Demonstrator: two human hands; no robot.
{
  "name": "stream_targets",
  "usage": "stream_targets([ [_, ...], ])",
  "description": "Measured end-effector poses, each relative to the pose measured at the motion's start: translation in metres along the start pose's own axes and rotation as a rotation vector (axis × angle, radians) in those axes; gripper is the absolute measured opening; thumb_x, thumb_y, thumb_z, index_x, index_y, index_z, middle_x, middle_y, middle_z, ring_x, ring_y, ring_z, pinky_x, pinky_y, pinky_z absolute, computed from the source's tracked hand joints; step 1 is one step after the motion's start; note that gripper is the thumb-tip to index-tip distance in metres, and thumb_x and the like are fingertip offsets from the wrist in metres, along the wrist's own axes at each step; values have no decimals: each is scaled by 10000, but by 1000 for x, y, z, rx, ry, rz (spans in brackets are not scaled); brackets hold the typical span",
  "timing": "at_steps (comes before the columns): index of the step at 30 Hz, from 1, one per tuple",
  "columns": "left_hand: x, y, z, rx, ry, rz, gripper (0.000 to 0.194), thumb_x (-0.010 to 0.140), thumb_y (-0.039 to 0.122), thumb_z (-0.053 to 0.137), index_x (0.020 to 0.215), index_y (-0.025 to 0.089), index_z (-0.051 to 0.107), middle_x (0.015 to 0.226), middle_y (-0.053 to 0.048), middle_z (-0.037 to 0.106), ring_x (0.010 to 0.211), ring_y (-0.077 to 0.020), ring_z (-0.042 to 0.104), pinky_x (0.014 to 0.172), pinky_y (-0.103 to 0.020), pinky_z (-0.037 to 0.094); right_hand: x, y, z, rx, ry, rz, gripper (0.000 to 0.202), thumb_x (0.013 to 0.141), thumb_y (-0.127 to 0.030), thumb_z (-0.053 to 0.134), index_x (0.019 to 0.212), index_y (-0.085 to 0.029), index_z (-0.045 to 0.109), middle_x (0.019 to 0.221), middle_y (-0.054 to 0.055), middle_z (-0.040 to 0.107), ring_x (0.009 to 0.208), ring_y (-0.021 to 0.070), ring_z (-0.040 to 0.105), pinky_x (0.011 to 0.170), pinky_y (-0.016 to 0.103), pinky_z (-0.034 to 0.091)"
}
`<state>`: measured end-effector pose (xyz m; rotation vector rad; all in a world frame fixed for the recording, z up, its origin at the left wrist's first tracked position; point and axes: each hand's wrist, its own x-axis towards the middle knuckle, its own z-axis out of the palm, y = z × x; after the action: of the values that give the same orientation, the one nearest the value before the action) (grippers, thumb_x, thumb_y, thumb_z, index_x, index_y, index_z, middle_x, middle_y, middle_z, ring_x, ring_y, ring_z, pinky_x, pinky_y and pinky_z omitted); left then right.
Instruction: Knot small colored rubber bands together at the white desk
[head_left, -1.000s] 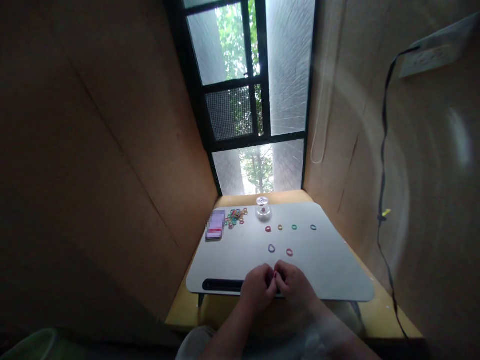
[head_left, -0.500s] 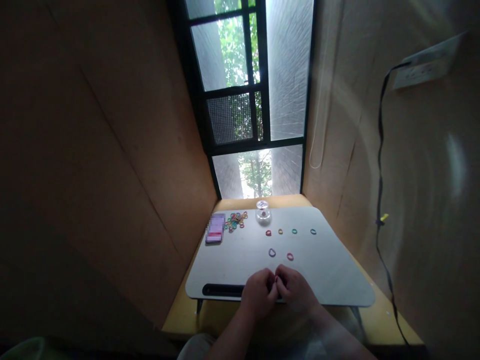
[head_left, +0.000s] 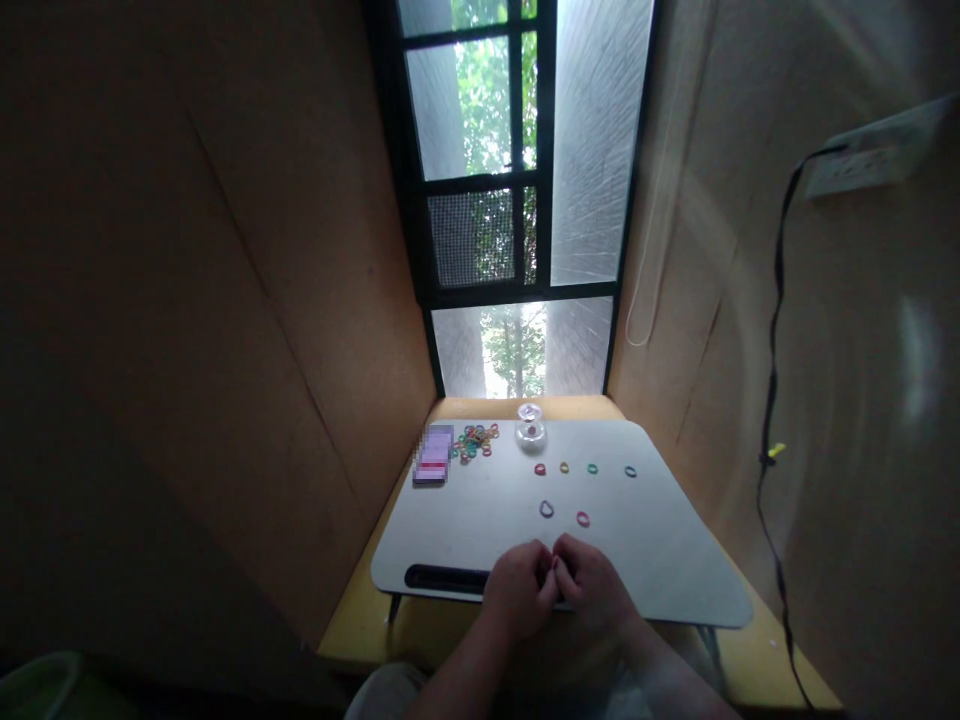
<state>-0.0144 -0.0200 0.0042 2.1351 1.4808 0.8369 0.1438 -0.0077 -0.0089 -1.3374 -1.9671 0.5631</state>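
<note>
Overall, brown walls [head_left: 300,250] flank a tall black-framed window [head_left: 491,200], with a black cord [head_left: 772,350] hanging from an outlet [head_left: 855,172] on the right. Below the window, a white folding table [head_left: 480,520] stands on a yellowish surface [head_left: 352,625]; a black slot [head_left: 446,578] runs along its near edge. The left hand [head_left: 521,590] and right hand [head_left: 594,583] meet over that edge, fingers curled, tips together, pinching a small red thing [head_left: 555,563] that is mostly hidden. At the table's far left lies a phone [head_left: 433,455], its screen blurred, just beside a pile of colored bands [head_left: 476,441]. A clear jar [head_left: 531,432] stands near the far edge. Single bands lie apart: red [head_left: 540,469], yellow [head_left: 565,467], green [head_left: 592,468] and dark blue [head_left: 630,471] in a row, with purple [head_left: 547,509] and pink [head_left: 583,519] nearer the hands.
</note>
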Motion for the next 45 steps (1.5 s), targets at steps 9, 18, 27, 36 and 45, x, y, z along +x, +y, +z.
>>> stream_targets([
  [9, -1, -1, 0, 9, 0, 14, 127, 863, 291, 526, 786, 201, 572, 741, -7, 636, 675, -143, 542, 609, -263, 315, -1, 0, 0, -14, -4, -5, 121, 836, -229, 446, 733, -217, 508, 680, -3, 604, 636, 157, 537, 605, 258, 359],
  [18, -1, -1, -3, 3, -10, 31, 139, 866, 291, 519, 776, 203, 578, 739, -11, 636, 670, -144, 538, 609, -270, 314, -2, -2, -1, -20, -5, -10, 118, 842, -231, 457, 734, -217, 503, 649, -13, 579, 611, 150, 527, 594, 253, 358],
  [27, 4, -4, -1, -1, -12, 32, 120, 846, 290, 541, 759, 211, 560, 726, -1, 617, 672, -147, 527, 607, -285, 303, 4, 1, -3, -37, -49, -16, 98, 829, -238, 453, 740, -218, 489, 632, -17, 546, 591, 146, 517, 571, 246, 372],
  [36, 8, -5, -3, -50, -46, 13, 118, 865, 289, 523, 791, 213, 574, 751, -6, 632, 695, -152, 546, 626, -278, 333, 7, 1, -4, -32, -49, -6, 107, 833, -240, 455, 741, -212, 500, 653, -10, 558, 613, 146, 523, 590, 251, 381],
  [45, 5, -1, -6, -71, -33, -5, 137, 868, 288, 529, 788, 201, 597, 746, -17, 641, 688, -152, 546, 630, -273, 347, 5, 0, -3, -2, -42, 8, 125, 835, -255, 454, 723, -219, 496, 652, -5, 572, 611, 150, 522, 602, 267, 380],
])
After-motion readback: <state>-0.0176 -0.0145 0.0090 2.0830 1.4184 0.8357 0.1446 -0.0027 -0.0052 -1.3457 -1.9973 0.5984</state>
